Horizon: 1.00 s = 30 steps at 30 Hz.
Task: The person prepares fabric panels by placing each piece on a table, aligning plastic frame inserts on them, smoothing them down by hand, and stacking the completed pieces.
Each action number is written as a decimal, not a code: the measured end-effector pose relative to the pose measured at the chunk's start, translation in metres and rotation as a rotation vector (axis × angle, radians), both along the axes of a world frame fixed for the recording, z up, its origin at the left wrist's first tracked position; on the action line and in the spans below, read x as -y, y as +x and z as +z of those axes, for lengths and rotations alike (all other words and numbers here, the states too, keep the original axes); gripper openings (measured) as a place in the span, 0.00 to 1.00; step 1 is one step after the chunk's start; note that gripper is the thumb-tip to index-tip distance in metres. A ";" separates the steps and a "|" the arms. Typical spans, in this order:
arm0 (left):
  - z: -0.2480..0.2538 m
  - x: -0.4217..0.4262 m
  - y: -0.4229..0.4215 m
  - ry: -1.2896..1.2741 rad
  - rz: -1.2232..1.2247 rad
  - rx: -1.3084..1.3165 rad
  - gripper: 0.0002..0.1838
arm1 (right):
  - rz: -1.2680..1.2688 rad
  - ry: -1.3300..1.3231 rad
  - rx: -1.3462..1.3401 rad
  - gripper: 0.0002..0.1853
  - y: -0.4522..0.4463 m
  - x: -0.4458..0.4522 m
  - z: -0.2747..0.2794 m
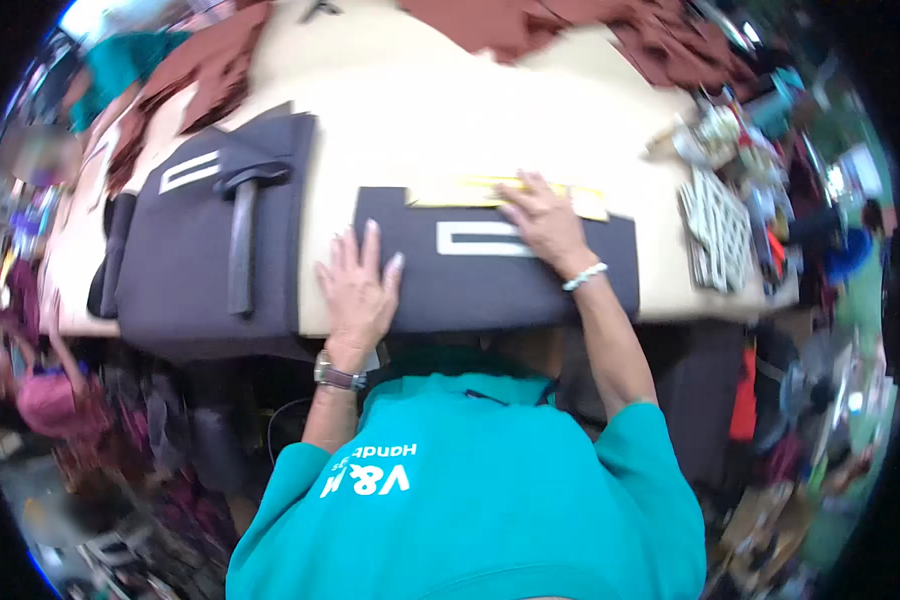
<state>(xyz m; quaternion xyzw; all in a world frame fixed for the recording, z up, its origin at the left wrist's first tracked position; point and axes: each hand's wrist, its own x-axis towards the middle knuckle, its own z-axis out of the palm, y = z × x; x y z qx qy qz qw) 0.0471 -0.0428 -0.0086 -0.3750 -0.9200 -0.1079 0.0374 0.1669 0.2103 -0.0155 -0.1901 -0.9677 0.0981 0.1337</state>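
Observation:
My left hand (358, 285) lies flat with its fingers spread at the left edge of a dark fabric panel (420, 290). My right hand (545, 222) reaches over the same panel, fingers extended onto a thin, yellow-edged strip (450, 194) along its upper edge. Whether that strip is a ruler or a template is too blurred to tell. A white rectangular outline piece (449, 240) with a dark slot sits on the panel, its right end close to or under my right wrist.
To the left lies a stack of dark fabric (195, 260) with a dark strap (242, 245) and another white outline (185, 174). Brown fabric (530, 25) covers the far side. White lattice-like pieces (718, 235) and clutter stand right. Another person in pink (60, 400) is at lower left.

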 end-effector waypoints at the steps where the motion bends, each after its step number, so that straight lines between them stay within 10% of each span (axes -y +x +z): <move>1: -0.009 0.002 0.001 -0.035 0.024 -0.018 0.32 | -0.055 -0.097 -0.047 0.18 -0.006 -0.023 -0.001; 5: -0.012 0.005 0.010 0.215 0.098 -0.007 0.30 | -0.450 0.301 -0.042 0.20 -0.006 -0.090 -0.005; 9: -0.009 0.005 0.014 0.245 0.081 0.034 0.25 | -0.706 0.189 0.038 0.35 0.070 -0.052 0.008; 13: -0.015 0.003 0.017 0.337 -0.078 0.055 0.17 | -0.891 0.018 -0.039 0.28 0.131 0.029 0.002; 20: 0.068 0.021 -0.011 1.023 0.001 0.423 0.11 | -0.383 -0.540 -0.717 0.09 0.072 0.072 0.071; 30: 0.193 0.183 -0.213 0.717 0.258 -0.661 0.13 | 0.328 -1.087 -0.941 0.06 -0.200 0.117 0.106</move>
